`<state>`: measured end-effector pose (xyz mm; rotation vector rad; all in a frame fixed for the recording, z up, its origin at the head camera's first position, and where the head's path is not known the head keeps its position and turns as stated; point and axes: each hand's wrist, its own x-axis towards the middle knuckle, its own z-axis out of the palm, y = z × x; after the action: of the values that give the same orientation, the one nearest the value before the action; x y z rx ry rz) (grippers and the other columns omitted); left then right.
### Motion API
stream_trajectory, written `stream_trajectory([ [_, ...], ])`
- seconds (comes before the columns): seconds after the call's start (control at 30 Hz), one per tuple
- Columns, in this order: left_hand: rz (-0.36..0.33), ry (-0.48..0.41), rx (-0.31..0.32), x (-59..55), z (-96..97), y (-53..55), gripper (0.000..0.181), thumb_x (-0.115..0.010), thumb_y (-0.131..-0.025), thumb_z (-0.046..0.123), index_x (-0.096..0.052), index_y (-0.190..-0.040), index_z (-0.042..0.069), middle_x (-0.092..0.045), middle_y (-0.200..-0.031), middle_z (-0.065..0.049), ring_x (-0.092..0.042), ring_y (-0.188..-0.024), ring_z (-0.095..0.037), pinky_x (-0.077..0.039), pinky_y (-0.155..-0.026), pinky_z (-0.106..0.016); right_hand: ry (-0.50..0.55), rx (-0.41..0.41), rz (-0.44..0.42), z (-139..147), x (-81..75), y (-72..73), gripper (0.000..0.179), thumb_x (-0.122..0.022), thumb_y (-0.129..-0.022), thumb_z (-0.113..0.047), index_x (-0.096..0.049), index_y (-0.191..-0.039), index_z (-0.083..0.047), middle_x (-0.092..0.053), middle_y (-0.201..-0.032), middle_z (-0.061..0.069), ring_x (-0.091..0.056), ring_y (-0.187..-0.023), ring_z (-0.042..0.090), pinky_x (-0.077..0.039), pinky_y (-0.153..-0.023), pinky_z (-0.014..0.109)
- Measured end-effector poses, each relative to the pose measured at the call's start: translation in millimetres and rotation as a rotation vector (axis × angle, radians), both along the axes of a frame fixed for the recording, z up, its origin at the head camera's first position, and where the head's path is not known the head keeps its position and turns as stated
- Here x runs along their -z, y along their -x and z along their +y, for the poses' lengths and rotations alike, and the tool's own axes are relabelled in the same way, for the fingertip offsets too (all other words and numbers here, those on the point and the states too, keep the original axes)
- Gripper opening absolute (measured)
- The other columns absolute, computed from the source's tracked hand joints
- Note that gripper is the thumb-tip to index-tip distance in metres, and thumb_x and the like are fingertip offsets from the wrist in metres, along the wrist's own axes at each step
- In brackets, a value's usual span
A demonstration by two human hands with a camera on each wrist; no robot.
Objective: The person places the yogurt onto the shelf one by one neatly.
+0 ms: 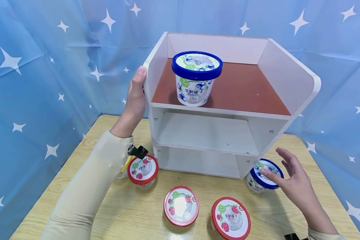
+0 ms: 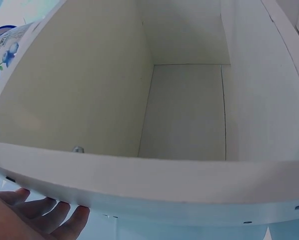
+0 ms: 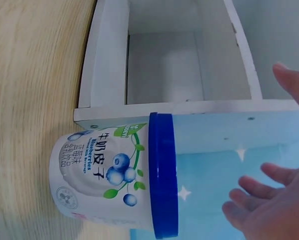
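Note:
My left hand (image 1: 135, 96) rests against the outer left side of a white shelf unit (image 1: 204, 133), and the left wrist view shows its fingertips touching that panel. On the unit's brown top board stands a blue-lidded blueberry tub (image 1: 193, 90). Beside the unit's lower right corner, a second blueberry tub (image 3: 99, 175) stands upright on the table. My right hand (image 1: 297, 183) is just right of that tub, thumb and fingers spread. In the right wrist view there is a gap between this hand and the tub's blue lid.
Red-lidded strawberry tubs stand at the unit's left corner (image 1: 143, 169), front middle (image 1: 181, 206) and front right (image 1: 231, 218). A yellow-lidded tub (image 1: 124, 166) is partly hidden by my left sleeve. The wooden table (image 1: 117, 203) meets a blue star-patterned curtain (image 1: 78, 66).

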<state>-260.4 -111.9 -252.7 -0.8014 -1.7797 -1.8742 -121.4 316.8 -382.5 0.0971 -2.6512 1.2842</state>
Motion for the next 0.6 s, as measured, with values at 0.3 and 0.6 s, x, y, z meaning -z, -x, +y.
stream_trajectory([
  [0.3, -0.009, 0.028, -0.025, -0.4, -0.1, 0.6, 0.065, -0.03, -0.093, 0.048, -0.052, -0.125, -0.003, -0.055, -0.104, -0.024, -0.055, -0.089, -0.03, -0.049, -0.072, -0.038, 0.02, -0.013, -0.091, 0.2, 2.5, 3.3, 0.094, -0.074, -0.09, -0.024, -0.01, -0.157, -0.009, -0.015, -0.157, 0.025, -0.012, -0.142, 0.047, -0.016, -0.115, 0.043],
  [0.6, -0.018, 0.041, -0.042, 0.3, -0.9, -0.7, 0.065, -0.029, -0.092, 0.049, -0.053, -0.125, -0.002, -0.055, -0.104, -0.023, -0.055, -0.089, -0.03, -0.049, -0.072, -0.038, 0.041, -0.026, -0.164, 1.1, 7.1, 3.0, 0.099, -0.074, -0.09, -0.026, -0.004, -0.157, -0.008, -0.011, -0.158, 0.026, -0.012, -0.14, 0.052, -0.026, -0.096, 0.071],
])
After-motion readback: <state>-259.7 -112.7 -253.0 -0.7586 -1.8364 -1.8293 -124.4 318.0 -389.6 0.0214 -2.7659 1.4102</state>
